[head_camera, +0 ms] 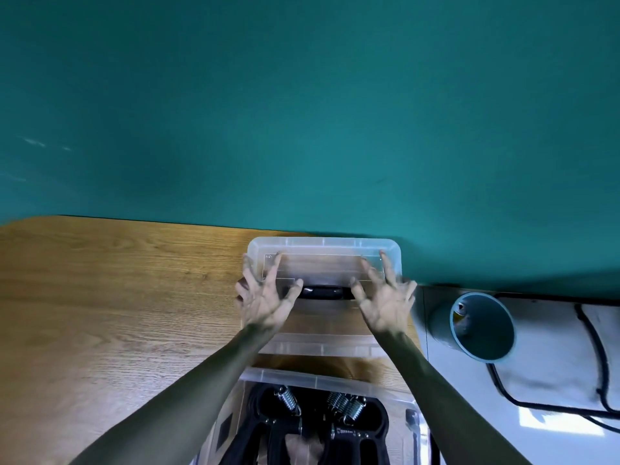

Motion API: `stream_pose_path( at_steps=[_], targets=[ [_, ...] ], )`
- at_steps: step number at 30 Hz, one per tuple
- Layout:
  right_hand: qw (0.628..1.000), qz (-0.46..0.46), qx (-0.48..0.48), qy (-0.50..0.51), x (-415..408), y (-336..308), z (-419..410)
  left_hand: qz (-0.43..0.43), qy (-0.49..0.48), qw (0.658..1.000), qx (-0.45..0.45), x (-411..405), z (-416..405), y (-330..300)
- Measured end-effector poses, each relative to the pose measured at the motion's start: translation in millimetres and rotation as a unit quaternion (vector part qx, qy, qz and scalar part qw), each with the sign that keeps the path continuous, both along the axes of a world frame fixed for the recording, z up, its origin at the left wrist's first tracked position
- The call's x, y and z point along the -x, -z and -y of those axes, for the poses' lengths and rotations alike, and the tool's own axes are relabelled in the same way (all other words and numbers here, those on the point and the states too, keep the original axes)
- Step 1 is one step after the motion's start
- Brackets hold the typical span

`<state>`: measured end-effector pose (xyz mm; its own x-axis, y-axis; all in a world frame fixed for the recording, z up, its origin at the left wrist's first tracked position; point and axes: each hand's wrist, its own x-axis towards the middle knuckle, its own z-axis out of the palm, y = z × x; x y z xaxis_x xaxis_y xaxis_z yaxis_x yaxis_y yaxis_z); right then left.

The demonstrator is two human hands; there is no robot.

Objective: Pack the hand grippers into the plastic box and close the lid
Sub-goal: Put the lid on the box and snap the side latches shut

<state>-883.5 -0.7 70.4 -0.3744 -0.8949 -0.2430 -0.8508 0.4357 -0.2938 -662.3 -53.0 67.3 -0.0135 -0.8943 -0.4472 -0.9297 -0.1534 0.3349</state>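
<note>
The clear plastic lid lies flat on the wooden table near its far edge, with a black handle in its middle. My left hand rests over the lid's left side and my right hand over its right side. Both have their fingers spread, with the thumbs near the handle. The clear plastic box stands open just below the lid, closest to me. Inside it lie black hand grippers with steel springs, partly hidden by my forearms.
A teal cup lies tipped on a white surface to the right of the table, beside a black cable. A teal wall rises right behind the table's far edge. Bare wood stretches out to the left.
</note>
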Motion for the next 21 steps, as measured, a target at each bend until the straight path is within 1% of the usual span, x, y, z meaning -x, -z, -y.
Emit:
stream_pose_path(
  at_steps=[2,5,7,12,17,21],
  targets=[
    [1.0,0.007,0.011,0.011,-1.8,-16.3,0.6,0.005,0.005,0.999,0.039,-1.3,0.4,-8.4],
    [0.999,0.003,0.032,0.029,-5.0,-34.1,1.4,0.031,0.013,0.997,0.07,-4.3,4.2,-24.8],
    [0.998,0.011,0.045,0.043,-11.3,-46.1,-1.4,0.029,0.008,0.997,0.075,-8.0,4.7,-40.6],
    [0.995,-0.021,0.077,0.058,-22.1,-87.1,-11.0,0.027,0.015,0.994,0.103,-12.3,-1.7,-74.9],
    [0.99,-0.054,0.106,0.07,-33.4,-117.5,-45.8,0.034,0.041,0.986,0.157,-20.8,-21.9,-103.8],
    [0.989,-0.029,0.112,0.086,-43.3,-134.0,-71.1,0.061,0.062,0.981,0.173,-20.6,-38.7,-133.8]
  ],
)
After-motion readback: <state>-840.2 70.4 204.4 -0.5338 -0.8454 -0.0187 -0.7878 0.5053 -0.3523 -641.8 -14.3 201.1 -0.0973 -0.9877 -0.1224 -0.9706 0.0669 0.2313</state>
